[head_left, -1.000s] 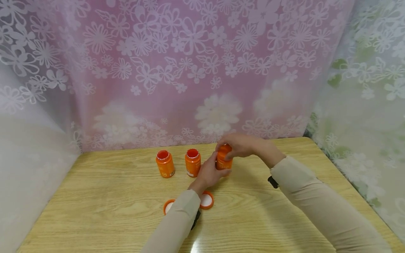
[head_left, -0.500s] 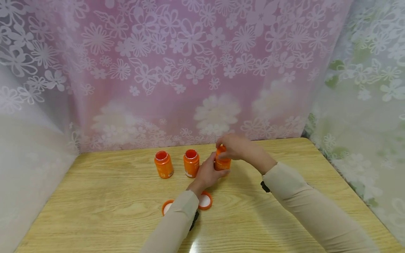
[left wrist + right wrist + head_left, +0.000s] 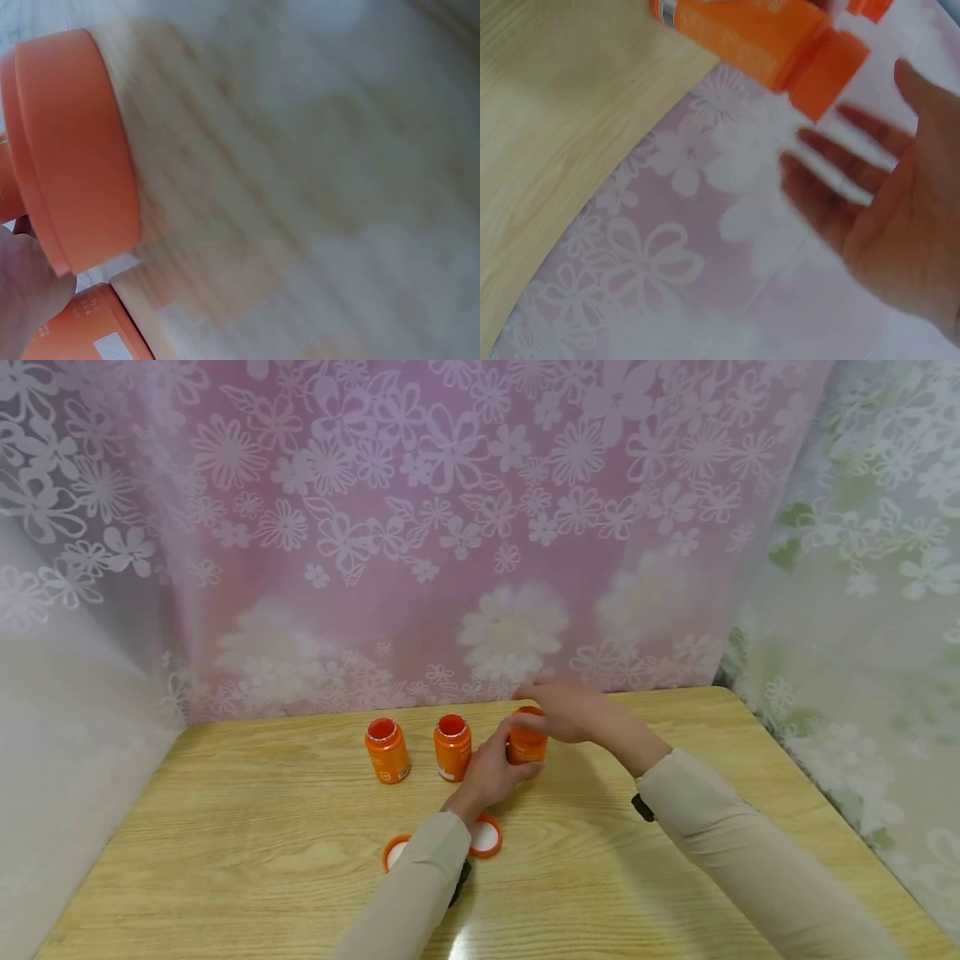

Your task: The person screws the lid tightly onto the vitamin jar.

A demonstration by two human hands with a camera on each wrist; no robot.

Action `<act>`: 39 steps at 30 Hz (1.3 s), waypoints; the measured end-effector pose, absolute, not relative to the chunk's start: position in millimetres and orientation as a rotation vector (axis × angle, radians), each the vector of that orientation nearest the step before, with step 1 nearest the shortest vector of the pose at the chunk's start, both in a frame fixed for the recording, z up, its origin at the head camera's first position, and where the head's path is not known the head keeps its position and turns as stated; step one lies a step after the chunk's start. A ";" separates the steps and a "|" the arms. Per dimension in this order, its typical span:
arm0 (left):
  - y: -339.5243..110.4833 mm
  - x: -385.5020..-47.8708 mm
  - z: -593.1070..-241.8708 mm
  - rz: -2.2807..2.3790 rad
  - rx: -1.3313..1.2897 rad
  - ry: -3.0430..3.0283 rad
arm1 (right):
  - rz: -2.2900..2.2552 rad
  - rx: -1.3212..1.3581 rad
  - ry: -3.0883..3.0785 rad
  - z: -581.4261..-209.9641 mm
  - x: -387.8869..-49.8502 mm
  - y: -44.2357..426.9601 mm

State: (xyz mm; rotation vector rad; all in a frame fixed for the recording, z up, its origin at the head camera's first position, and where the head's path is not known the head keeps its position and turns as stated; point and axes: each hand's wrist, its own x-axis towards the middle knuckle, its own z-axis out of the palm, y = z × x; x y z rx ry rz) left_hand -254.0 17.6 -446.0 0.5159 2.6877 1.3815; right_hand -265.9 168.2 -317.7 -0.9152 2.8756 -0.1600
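- Jar (image 3: 528,753): upright on desk (image 3: 247,827), right end of a row of 3, cap (image 3: 830,75) on.
- Left grip: left hand (image 3: 495,770) wrapped round jar, thumb on near side. Hold firm so the body can't spin; don't tip it.
- Right grip: wide. Right hand (image 3: 896,217) has fingers spread just beside cap, apart from it.
- Step looks like a cap twist: close on the cap's side wall, turn level, short strokes.
- 2 open jars (image 3: 453,753) to the left; don't knock the nearer.
- 2 loose caps (image 3: 486,837) near left sleeve (image 3: 442,852); don't drag them.
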 end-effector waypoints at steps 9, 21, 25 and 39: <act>17.4 -254.1 -447.1 1.368 0.486 2.687 | -0.308 -1.256 2.578 -309.9 -272.4 173.1; 17.9 -253.5 -445.3 1.368 0.495 2.695 | -0.174 -0.991 2.752 -308.8 -263.2 157.2; 18.5 -253.6 -447.1 1.379 0.498 2.691 | -0.102 -0.909 2.805 -310.3 -260.6 150.9; 18.1 -252.6 -446.0 1.376 0.492 2.690 | -0.101 -0.754 2.873 -310.6 -261.0 155.1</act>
